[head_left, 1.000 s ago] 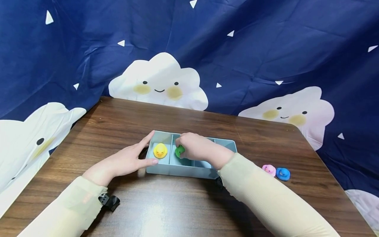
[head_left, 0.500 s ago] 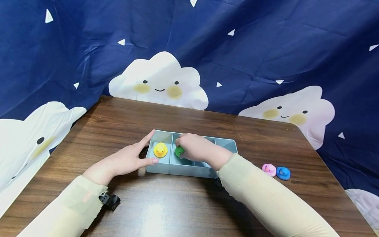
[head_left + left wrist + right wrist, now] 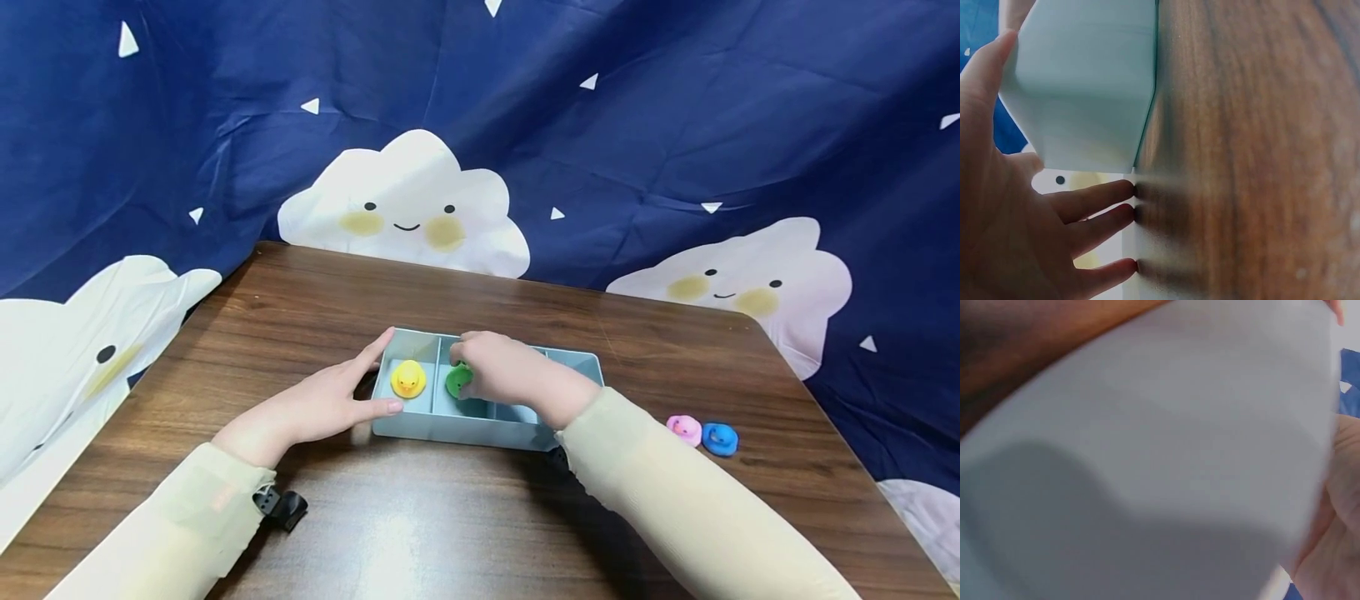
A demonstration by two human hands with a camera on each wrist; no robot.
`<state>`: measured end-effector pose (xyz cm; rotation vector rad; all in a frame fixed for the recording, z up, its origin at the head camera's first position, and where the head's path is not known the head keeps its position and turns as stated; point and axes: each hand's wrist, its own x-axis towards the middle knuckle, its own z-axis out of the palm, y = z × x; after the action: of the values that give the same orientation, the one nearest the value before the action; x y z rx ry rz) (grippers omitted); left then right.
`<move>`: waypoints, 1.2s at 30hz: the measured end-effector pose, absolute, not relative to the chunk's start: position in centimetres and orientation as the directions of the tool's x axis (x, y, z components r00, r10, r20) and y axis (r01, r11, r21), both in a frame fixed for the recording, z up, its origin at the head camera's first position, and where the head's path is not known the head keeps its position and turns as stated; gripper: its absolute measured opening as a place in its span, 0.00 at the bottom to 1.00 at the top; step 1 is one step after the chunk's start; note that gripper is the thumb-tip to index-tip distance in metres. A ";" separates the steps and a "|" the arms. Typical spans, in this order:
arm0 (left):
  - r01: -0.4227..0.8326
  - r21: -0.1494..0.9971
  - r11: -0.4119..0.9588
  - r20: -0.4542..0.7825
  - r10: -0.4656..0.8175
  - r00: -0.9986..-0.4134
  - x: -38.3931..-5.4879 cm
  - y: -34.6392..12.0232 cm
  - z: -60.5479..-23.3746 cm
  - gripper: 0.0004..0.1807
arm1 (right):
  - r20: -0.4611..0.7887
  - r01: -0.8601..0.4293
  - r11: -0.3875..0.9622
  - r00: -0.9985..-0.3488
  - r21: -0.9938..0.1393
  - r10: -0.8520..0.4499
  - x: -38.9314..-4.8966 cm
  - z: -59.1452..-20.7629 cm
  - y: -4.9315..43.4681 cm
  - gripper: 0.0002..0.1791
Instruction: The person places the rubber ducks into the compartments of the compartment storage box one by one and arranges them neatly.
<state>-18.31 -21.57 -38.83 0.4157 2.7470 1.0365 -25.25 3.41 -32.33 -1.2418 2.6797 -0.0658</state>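
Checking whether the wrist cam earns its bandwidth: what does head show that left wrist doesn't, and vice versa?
Head only: yellow duck, green duck, pink duck, blue duck, plus inner dividers of the box.
Left wrist only: palm, ring and little fingers of the left hand.
Both: that hand's thumb and index finger, the box's outside, wooden table, blue backdrop.

Light-blue, rectangular smooth-walled tray (image 3: 457, 429): passable at twelve and six o'clock; left hand (image 3: 322, 407) obstructs nine, right hand (image 3: 502, 371) centre.

Right hand (image 3: 504, 367) slightly looser about the green duck (image 3: 457, 382), more of the duck showing
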 end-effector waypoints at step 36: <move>0.225 0.658 0.719 -0.042 0.333 -0.942 -18.1 -21.5 -38.8 0.55 | 0.203 -0.449 0.881 -0.886 -0.151 -0.417 -20.3 -30.6 35.8 0.15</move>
<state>-18.12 -21.50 -38.82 0.4518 2.7650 1.0271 -20.28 35.76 -30.61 -0.7437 3.2060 -0.3231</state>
